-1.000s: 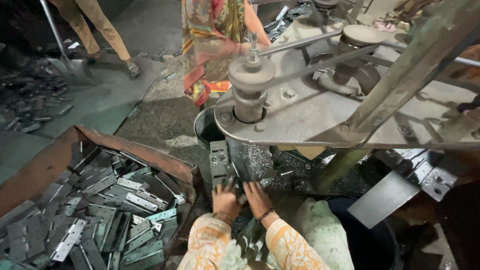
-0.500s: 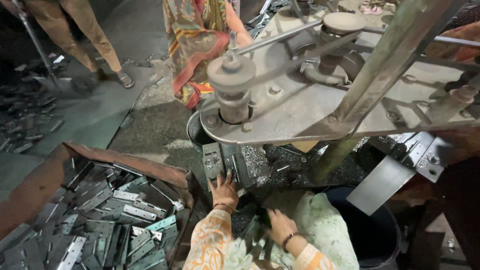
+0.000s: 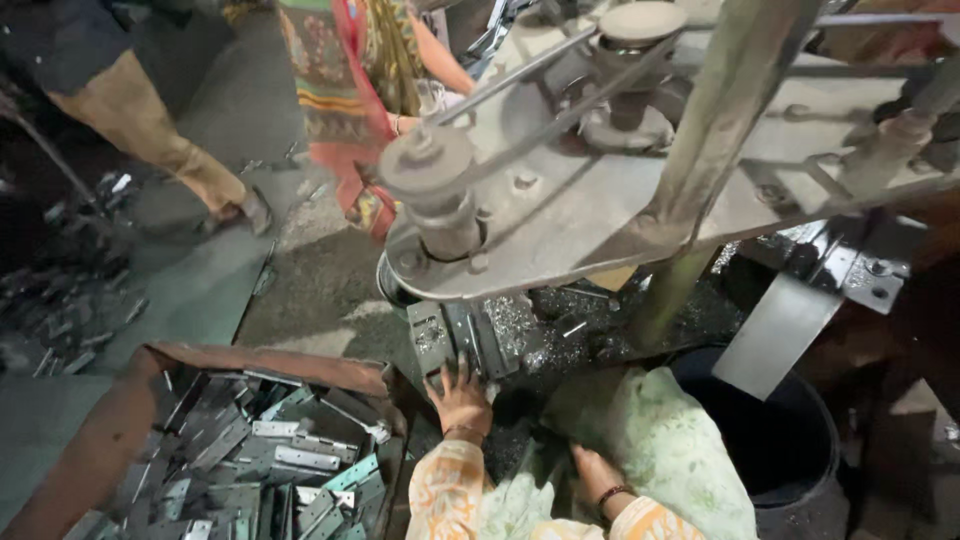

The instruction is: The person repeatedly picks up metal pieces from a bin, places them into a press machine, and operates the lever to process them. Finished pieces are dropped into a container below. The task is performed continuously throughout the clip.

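Two hands have parted: the left hand stays at center, fingers spread on the die block. The right hand has dropped lower right onto cloth; its fingers are hidden, grip unclear.

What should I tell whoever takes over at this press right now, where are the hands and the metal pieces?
Left hand: fingers spread, resting against the metal block under the press arm; holds nothing that shows.
Right hand: low at the lap, on the pale green cloth; whether it holds anything cannot be told.
Flat metal pieces fill the rusty tray at the left. Metal scraps lie beneath the press. A dark bucket stands at the right.
Done: no piece shows seated at the block.
Left: the tray is full of pieces.
Two other people stand beyond the press.
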